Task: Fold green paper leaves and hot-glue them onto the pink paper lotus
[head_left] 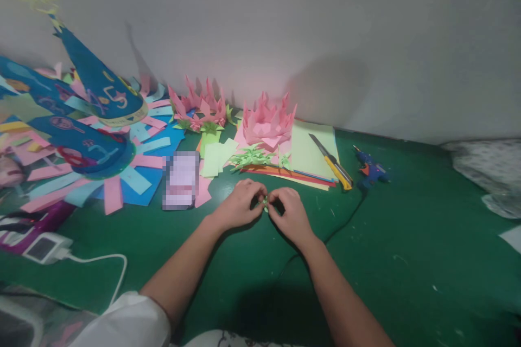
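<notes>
A: First entry, the hands?

B: Left hand (240,203) and right hand (291,211), both bare, fingertips pinched narrowly on one small light-green paper piece (266,204). Its shape: mostly hidden by the fingers.

A: Location of that piece?

B: Between the two hands, at the green tabletop (407,260), nearer the wearer than the spiky light-green paper leaves (252,158).

A: Behind those?

B: One pointed pink folded-paper crown (266,124), beside a pale-green rectangular paper sheet (311,154). Lying across that sheet: one yellow-handled cutter knife (332,164), blade out.

A: Right side?

B: One dark-blue glue gun (371,169), corded, just beside the knife.

A: Left side?

B: Decorated blue cone hats (91,76), pink and light-blue strips fanned around their brims.
</notes>
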Demonstrator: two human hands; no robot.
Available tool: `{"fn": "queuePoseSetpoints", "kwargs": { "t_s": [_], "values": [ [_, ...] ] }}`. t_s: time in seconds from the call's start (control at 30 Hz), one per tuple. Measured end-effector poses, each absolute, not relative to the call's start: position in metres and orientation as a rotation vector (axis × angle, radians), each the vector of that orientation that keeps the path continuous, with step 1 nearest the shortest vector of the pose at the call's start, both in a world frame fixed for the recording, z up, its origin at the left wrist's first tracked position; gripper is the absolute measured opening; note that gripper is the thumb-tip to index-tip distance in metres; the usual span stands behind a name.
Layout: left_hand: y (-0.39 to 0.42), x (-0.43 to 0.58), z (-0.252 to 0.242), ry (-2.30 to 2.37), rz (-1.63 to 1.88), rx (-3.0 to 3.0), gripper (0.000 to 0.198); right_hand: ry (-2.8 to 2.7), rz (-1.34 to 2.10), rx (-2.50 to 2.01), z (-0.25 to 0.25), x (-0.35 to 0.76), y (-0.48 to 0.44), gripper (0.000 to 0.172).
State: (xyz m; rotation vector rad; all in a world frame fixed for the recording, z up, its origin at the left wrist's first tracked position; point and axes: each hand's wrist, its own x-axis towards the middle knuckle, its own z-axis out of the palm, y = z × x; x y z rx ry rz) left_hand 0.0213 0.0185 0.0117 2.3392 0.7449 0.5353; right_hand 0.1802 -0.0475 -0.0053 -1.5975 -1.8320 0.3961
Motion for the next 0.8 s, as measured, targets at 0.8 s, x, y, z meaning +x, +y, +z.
{"fn": "queuePoseSetpoints", "kwargs": {
  "t_s": [0.8],
  "values": [
    [0.0192,0.0224,0.009,0.76,0.494,2.319,0.01,-1.73,0.434,-1.635,-0.0062,0.1743,-0.0481,0.009]
  ]
}}
